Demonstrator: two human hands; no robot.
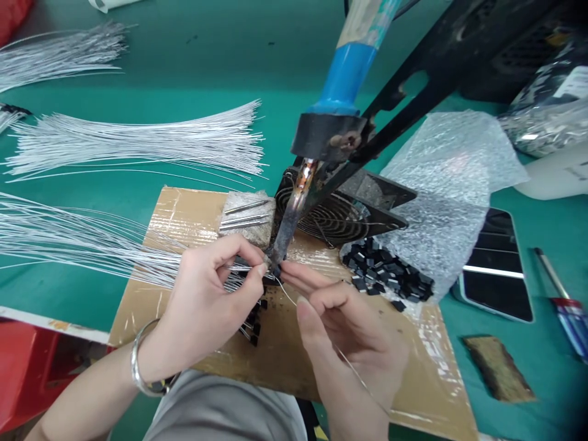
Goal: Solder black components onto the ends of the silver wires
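fingers of the left hand [206, 300] pinch a wired black part [274, 274] against the soldering iron tip [281, 245] just above them, while the right hand [349, 331] fingers pinch thin solder wire [288, 298] close beside, so a small slip could mean a burn or a blobbed joint.
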